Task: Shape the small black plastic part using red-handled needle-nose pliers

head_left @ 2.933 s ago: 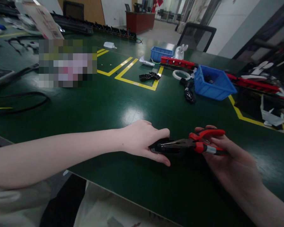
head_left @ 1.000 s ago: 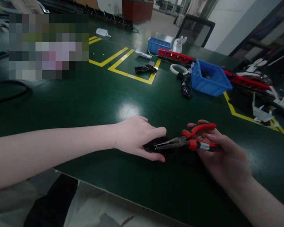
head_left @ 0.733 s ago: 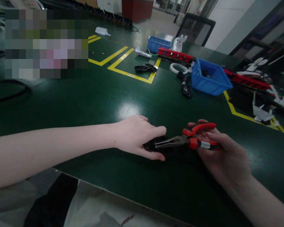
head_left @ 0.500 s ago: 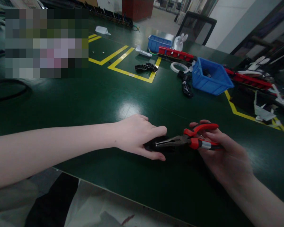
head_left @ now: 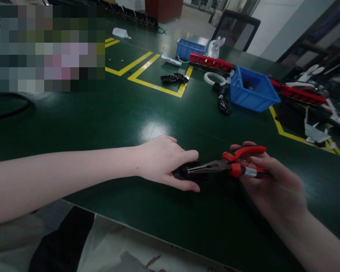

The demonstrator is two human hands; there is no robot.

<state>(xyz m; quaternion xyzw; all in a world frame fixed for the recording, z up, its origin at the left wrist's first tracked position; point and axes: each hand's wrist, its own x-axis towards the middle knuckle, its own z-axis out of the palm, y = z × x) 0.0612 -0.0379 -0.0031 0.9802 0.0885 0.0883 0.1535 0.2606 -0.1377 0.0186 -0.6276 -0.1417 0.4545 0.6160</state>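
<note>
My left hand grips a small black part down at the green table. Most of that part is hidden under my palm and fingers, so its kind does not show. In my right hand are long-nose pliers with red and black handles. Their dark jaws point left and reach the black part between my left thumb and index finger. The handles stand somewhat apart, with my fingers behind and around them.
Beyond my hands stand a blue bin with dark pieces inside and a smaller blue bin. Near them lie a white tape roll, a black wrapped bundle, black parts and a red strip. A black cable curves at left.
The pliers and my right hand have shifted slightly to the right, and the jaw tips have drawn a little along the black part. My left hand keeps its hold.
</note>
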